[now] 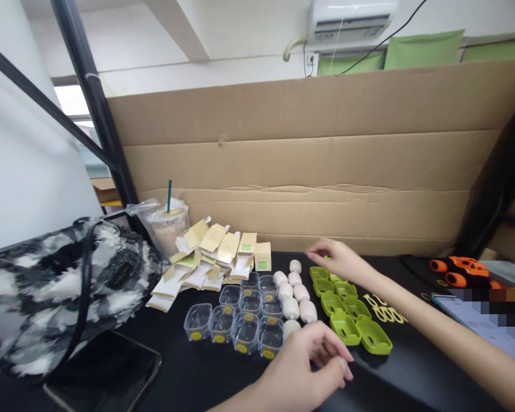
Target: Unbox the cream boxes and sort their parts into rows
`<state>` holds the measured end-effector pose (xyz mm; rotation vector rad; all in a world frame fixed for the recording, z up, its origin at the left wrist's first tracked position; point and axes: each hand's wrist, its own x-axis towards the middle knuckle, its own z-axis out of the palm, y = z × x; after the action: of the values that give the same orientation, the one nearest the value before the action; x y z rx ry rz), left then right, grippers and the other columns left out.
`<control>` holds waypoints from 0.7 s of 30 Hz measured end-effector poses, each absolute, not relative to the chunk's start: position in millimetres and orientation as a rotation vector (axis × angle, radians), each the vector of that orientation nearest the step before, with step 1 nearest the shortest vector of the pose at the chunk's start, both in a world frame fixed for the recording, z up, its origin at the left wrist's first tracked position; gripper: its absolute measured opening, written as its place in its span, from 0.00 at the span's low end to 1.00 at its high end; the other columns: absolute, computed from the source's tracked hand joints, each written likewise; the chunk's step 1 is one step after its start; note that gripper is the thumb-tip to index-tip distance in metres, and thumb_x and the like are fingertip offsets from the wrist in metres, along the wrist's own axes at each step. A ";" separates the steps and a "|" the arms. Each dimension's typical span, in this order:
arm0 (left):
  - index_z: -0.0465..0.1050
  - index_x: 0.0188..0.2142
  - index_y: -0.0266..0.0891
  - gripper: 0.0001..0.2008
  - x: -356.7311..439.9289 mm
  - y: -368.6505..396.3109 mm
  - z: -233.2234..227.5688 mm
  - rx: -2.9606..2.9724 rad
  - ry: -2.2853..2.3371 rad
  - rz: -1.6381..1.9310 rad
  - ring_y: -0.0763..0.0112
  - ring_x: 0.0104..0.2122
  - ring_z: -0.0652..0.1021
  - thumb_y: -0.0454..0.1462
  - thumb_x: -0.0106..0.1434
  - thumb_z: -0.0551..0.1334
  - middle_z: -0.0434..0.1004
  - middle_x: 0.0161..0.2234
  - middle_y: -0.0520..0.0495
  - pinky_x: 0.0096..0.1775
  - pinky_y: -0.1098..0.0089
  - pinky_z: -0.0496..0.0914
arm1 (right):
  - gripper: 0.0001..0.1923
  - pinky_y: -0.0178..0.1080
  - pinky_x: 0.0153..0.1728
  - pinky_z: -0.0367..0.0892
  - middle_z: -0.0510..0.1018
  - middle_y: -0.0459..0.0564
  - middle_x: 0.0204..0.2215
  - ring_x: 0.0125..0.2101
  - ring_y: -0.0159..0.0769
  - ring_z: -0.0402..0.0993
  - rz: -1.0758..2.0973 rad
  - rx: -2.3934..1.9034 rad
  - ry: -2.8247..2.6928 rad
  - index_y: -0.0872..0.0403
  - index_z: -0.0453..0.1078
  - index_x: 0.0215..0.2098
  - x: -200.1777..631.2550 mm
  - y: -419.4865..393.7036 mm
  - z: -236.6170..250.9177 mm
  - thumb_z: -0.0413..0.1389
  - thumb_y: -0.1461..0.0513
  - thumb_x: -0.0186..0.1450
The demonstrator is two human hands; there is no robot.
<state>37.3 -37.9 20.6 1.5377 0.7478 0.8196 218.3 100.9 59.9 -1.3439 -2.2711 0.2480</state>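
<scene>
My left hand (302,363) hovers low over the black table, fingers loosely curled, next to the nearest pale pink oval piece (290,327); nothing shows in it. My right hand (341,258) reaches over the far end of a row of lime-green shells (345,306), fingers spread, touching or just above them. A column of pale pink oval pieces (292,293) lies between the green row and a cluster of clear plastic cups with yellow stickers (240,317). Small yellow flat parts (384,309) lie right of the green shells.
Folded cream cartons (210,254) are fanned at the back left, beside an iced drink with a green straw (168,226). A black-and-white bag (64,286) and a dark tablet (105,372) sit at left. Orange-black toys (461,270) lie at right. A cardboard wall (309,166) backs the table.
</scene>
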 end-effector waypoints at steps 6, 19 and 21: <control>0.68 0.29 0.35 0.05 37.0 -35.0 19.1 1.534 0.668 0.826 0.78 0.19 0.70 0.29 0.50 0.60 0.71 0.22 0.52 0.27 0.75 0.64 | 0.15 0.47 0.42 0.70 0.71 0.52 0.49 0.43 0.39 0.72 0.318 -1.201 -2.413 0.54 0.66 0.50 113.8 150.5 75.8 0.54 0.58 0.67; 0.69 0.35 0.37 0.05 21.3 -30.3 37.7 1.898 0.769 1.069 0.71 0.31 0.74 0.32 0.59 0.56 0.73 0.30 0.48 0.37 0.70 0.69 | 0.17 0.50 0.43 0.69 0.69 0.53 0.51 0.46 0.42 0.71 0.280 -1.006 -2.055 0.54 0.64 0.53 158.5 139.8 61.9 0.54 0.58 0.66; 0.68 0.37 0.39 0.06 13.6 -22.2 47.8 2.166 0.877 1.252 0.66 0.38 0.73 0.32 0.60 0.55 0.72 0.35 0.45 0.43 0.65 0.68 | 0.18 0.50 0.44 0.69 0.69 0.53 0.50 0.46 0.42 0.70 0.277 -0.961 -2.038 0.55 0.64 0.52 178.6 113.6 69.0 0.56 0.59 0.65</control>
<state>13.6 -22.2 47.8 2.1660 0.8774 1.2517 178.6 113.6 69.0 -0.9608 -2.0384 0.2770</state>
